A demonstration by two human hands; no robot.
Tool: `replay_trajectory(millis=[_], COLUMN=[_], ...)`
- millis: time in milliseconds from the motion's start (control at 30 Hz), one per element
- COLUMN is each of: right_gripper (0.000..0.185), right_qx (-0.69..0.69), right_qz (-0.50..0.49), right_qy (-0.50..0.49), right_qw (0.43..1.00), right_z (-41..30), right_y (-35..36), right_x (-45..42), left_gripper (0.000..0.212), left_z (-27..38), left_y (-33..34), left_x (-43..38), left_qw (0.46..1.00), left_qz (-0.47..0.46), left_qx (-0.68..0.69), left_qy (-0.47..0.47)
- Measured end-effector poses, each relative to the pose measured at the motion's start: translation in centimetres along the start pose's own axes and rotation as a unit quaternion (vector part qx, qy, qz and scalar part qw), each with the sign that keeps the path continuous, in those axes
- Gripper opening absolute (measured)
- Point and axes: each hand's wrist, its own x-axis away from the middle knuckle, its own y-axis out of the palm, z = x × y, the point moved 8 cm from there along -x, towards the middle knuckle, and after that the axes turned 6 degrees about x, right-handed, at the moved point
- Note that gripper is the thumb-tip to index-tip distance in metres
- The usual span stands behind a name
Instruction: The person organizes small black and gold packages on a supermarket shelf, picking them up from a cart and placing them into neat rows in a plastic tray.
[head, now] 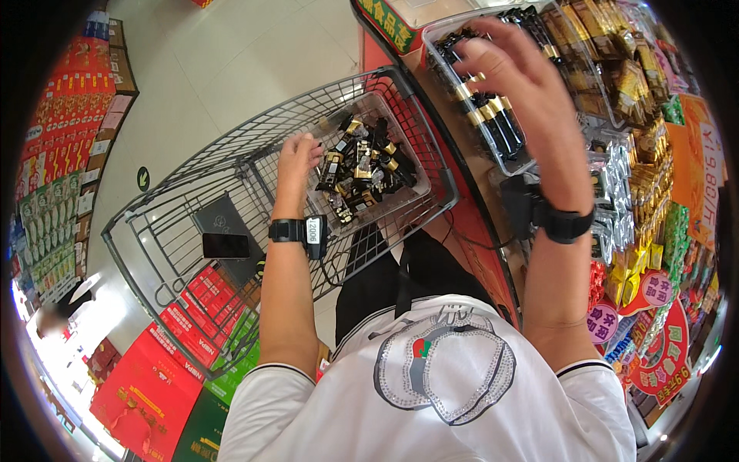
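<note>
My left hand (pixel 298 155) is at the left side of a clear plastic bin (pixel 420 176) in the shopping cart (pixel 254 130). The bin holds many small black-and-gold wrapped packets (pixel 364 161), and whether that hand touches or holds one I cannot tell. Blurred, my right hand (pixel 508 66) hangs over a clear plastic display bin (pixel 514 167) on the shelf, its fingers spread and curved. Black-and-gold packets (pixel 499 124) lie in that display bin, some in a neat row. Whether anything is between my right fingers is hidden by blur.
A dark phone (pixel 225 246) rests on a grey flat item in the cart. Gold and silver wrapped packets (pixel 606 190) fill the display at the right. Red boxes (pixel 144 387) stand below left, stocked shelves (pixel 63 144) at the far left. A cable runs near the shelf edge.
</note>
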Motion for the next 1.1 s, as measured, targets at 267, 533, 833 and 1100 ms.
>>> replay_trajectory(millis=[267,533,833,1100], right_gripper=[0.043,0.029,0.027,0.036], right_qx=[-0.182,-0.208,-0.215,-0.260], right_qz=[-0.170,-0.170,-0.198,-0.196], right_qy=[0.286,0.422,0.430,0.389], right_qw=[0.925,0.866,0.854,0.862], right_z=[16.3,24.3,25.6,23.2], right_y=[15.0,18.9,20.7,20.7], right_x=[6.7,11.7,12.0,10.4], left_gripper=[0.052,0.068,0.063,0.045], left_z=[-10.7,-14.0,-15.8,-8.6], left_y=[-4.3,0.0,-2.5,1.9], left_x=[-3.4,-3.3,-4.3,3.4], left_qw=[0.955,0.778,0.874,0.924], left_qz=[0.018,-0.023,0.007,-0.189], left_qx=[-0.296,-0.628,-0.483,0.285], left_qy=[0.008,0.016,-0.044,-0.171])
